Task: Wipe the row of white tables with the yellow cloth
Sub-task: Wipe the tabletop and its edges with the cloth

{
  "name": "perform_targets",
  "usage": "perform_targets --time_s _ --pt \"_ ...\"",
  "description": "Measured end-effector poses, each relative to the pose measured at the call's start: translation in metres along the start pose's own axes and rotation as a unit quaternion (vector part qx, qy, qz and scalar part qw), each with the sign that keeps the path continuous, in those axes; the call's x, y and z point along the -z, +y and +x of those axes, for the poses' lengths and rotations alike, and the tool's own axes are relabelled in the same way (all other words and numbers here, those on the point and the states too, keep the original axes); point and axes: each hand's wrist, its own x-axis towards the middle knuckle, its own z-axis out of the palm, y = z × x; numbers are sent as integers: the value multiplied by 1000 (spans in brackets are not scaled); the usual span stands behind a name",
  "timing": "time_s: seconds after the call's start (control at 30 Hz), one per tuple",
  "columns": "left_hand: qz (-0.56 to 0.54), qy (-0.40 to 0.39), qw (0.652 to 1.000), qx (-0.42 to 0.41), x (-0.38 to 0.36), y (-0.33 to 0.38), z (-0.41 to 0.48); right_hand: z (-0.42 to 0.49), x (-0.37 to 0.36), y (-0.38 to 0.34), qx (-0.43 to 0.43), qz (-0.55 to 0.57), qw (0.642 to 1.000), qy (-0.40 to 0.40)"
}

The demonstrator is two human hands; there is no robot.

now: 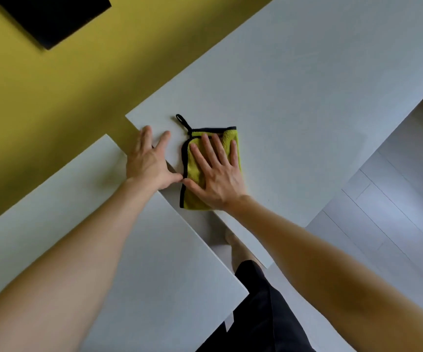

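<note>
- Near white table (129, 250): the left forearm crosses it.
- Left hand (152, 161): fingers spread, palm down, bridging the gap onto the far white table (294, 97) at its corner; holds nothing.
- Right hand (216, 171): fingers straight and splayed, pressing the folded yellow cloth (192, 168) flat on the far table, just beside the left hand.
- Cloth's black loop points toward the yellow wall (52, 85).

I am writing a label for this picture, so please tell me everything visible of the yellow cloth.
The yellow cloth looks like soft microfibre, folded to a rough rectangle, with black edging and a black loop at its far corner. It lies flat on the white table, near the edge facing the next table. The right hand presses on it with straight, spread fingers. The thumb tip of the left hand is close to its edge; contact is unclear.
</note>
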Motion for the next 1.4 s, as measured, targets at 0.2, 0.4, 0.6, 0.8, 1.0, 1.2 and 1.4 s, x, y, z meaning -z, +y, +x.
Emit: perform_targets --time_s 0.2,0.4,0.6,0.8,1.0,1.2,1.4 --pt "18 86 995 -53 24 -31 29 -27 4 16 59 -3 998 1" --pt "-13 -16 998 54 38 -32 53 -66 6 25 78 18 996 -27" --pt "-21 3 997 77 37 -29 62 123 11 -17 10 5 1000 21" --pt "-48 13 997 57 36 -35 58 15 10 17 167 -1 986 -13" --pt "-70 47 995 47 25 -46 58 113 27 101 74 -4 997 26" --pt "-115 40 962 243 3 -54 36 159 26 6 59 -15 997 43" --pt "-136 15 958 250 -7 -62 30 183 26 0 322 -46 946 -2"
